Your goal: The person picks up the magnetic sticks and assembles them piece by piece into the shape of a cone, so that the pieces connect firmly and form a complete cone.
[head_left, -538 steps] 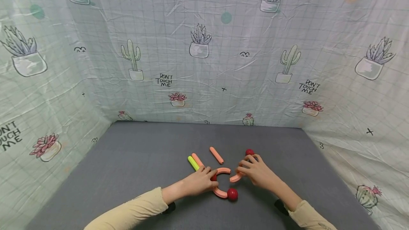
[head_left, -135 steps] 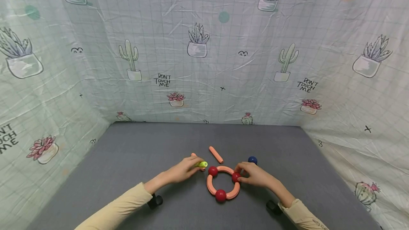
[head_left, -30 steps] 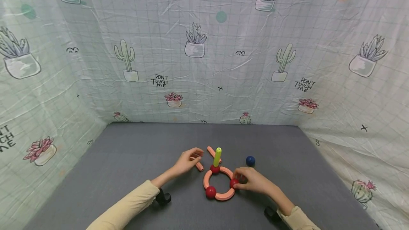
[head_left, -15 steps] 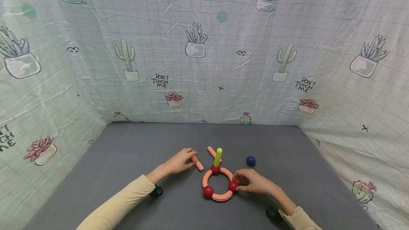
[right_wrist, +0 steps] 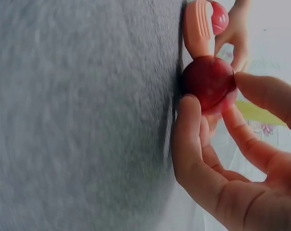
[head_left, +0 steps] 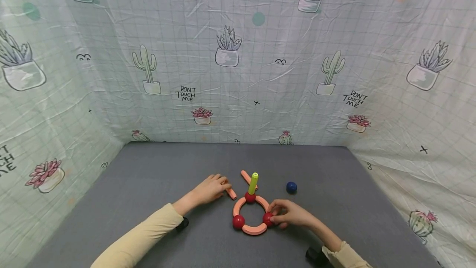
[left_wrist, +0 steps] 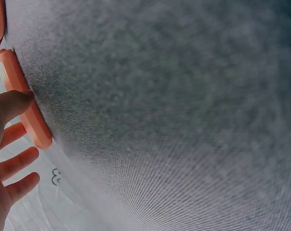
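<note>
In the head view, three red balls and three curved orange pieces form a ring [head_left: 254, 230] on the table. A yellow-green stick [head_left: 253, 183] stands upright on its far ball [head_left: 250, 197]. My right hand [head_left: 291, 213] grips the ring's right-hand red ball [right_wrist: 208, 84] between thumb and fingers, seen close in the right wrist view. To the left of the ring, my left hand [head_left: 210, 188] pinches a straight orange stick [left_wrist: 32, 122]; in the left wrist view the thumb lies across it and the other fingers are spread behind.
Behind the upright stick lies another straight orange stick [head_left: 245, 175]. A blue ball [head_left: 291, 187] sits to the right, beyond my right hand. The grey table [head_left: 167, 160] ends at a cactus-print curtain [head_left: 230, 86] at the back and sides.
Since 4.5 seconds ago, the yellow-green stick has gone from my left hand to upright on the far ball. Lately the ring's near side swung left, and my left hand took hold of the orange stick.
</note>
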Action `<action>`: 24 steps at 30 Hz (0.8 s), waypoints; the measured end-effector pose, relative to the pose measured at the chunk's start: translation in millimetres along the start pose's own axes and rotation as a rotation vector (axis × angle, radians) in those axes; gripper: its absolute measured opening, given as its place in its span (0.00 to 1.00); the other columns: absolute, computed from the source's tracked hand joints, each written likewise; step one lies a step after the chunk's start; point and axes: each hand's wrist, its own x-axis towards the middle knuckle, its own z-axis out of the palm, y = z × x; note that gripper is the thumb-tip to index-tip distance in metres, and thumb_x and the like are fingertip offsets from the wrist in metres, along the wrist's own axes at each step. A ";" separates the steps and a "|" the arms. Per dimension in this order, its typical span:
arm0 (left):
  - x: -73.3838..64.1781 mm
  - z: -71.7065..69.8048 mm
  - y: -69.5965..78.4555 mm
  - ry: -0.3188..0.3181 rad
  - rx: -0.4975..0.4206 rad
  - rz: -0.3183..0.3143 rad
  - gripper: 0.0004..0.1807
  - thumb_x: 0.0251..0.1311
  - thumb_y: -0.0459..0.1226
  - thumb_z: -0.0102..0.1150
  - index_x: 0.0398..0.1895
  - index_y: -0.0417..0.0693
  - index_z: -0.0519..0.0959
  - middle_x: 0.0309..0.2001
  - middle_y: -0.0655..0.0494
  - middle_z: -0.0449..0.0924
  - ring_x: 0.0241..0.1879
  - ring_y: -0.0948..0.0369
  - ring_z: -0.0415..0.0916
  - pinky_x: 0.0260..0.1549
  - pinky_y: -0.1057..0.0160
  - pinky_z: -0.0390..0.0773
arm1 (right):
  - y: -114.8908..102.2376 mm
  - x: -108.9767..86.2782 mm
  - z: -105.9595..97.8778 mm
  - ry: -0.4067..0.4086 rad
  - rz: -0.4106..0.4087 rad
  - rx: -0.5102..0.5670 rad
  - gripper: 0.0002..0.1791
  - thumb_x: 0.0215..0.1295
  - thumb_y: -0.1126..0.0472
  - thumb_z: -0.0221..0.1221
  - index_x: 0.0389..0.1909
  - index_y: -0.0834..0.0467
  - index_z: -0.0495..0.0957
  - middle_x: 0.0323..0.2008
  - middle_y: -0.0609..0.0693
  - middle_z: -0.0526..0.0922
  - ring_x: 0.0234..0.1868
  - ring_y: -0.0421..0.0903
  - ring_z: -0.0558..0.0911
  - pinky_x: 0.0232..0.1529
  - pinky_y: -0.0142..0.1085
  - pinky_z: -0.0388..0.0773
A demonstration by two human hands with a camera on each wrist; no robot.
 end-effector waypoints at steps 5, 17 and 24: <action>-0.1 4.6 1.0 0.031 0.090 0.025 0.18 0.54 0.38 0.58 0.49 0.63 0.76 0.43 0.57 0.75 0.42 0.58 0.71 0.39 0.59 0.71 | -0.8 2.3 5.1 0.009 0.008 -0.002 0.16 0.57 0.59 0.59 0.45 0.62 0.73 0.35 0.53 0.77 0.32 0.44 0.78 0.26 0.36 0.76; -0.6 10.1 3.9 0.035 0.249 0.040 0.10 0.56 0.49 0.54 0.42 0.70 0.75 0.39 0.59 0.73 0.39 0.59 0.68 0.39 0.57 0.69 | -4.3 3.0 8.6 0.032 0.017 -0.023 0.14 0.57 0.59 0.58 0.43 0.60 0.74 0.33 0.52 0.77 0.31 0.43 0.78 0.26 0.37 0.76; -0.9 7.4 5.5 0.001 0.259 0.033 0.09 0.58 0.46 0.52 0.42 0.68 0.74 0.39 0.59 0.73 0.39 0.59 0.68 0.39 0.57 0.69 | -5.4 5.1 10.8 0.045 0.028 -0.012 0.15 0.56 0.59 0.59 0.43 0.61 0.74 0.30 0.50 0.76 0.29 0.43 0.78 0.24 0.36 0.77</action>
